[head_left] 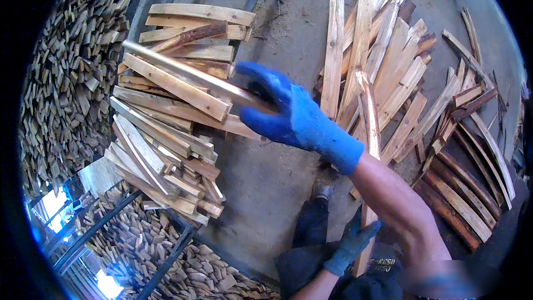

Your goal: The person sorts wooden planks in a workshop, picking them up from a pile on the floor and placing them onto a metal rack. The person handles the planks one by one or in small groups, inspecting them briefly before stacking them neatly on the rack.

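Note:
My right hand point(297, 114), in a blue work glove, reaches to the left with its fingers and thumb spread apart. Between them lies the near end of a motion-blurred wooden slat point(191, 72), which slants over a stack of wooden slats point(183, 103). The fingers do not visibly close around it. Low in the view, my left hand point(355, 244), in a darker blue-grey glove, grips another long slat point(369, 116) near its lower end. That slat points away from me, bark along its edge, and passes behind my right forearm.
Loose slats point(402, 50) are fanned out on the concrete floor point(294, 22) to the right. Bark-edged strips point(458, 200) lie farther right. Heaps of short wood pieces point(78, 78) fill the far left, and more lie at lower left beside dark metal bars point(166, 261).

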The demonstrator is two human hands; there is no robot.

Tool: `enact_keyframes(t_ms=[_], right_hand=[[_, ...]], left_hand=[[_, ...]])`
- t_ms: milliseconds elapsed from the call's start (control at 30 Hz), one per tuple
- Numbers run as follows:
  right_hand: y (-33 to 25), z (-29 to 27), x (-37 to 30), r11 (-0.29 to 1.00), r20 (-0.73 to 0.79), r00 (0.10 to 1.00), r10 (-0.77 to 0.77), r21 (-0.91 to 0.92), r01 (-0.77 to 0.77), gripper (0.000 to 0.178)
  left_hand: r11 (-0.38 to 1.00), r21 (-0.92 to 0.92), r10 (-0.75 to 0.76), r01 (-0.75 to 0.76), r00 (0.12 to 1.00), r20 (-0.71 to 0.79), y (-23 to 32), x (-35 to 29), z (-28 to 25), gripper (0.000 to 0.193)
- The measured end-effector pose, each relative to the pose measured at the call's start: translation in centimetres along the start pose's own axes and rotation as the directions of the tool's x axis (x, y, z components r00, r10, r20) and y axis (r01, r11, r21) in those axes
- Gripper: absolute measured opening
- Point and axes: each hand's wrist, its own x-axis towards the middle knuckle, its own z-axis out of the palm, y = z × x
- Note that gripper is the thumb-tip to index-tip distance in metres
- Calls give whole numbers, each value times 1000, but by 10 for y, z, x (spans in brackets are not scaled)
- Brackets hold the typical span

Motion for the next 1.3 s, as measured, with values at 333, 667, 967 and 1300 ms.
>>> enact_keyframes(t_ms=[333, 667, 967, 1300], right_hand=[[75, 42, -75, 886, 47, 885, 463, -25, -463, 54], [41, 129, -45, 487, 406, 679, 612, 483, -728, 50], [63, 172, -47, 755, 123, 838, 532, 378, -535, 51], [25, -98, -217, 708, -354, 663, 660, 587, -392, 37]], left_hand=[[999, -37, 4, -3, 1000, 27, -12, -2, 8, 57], [997, 72, 32, -34, 999, 26, -71, -18, 7, 54], [950, -293, -120, 105, 992, -36, -18, -32, -19, 53], [921, -376, -169, 104, 975, -144, 19, -12, -7, 52]])
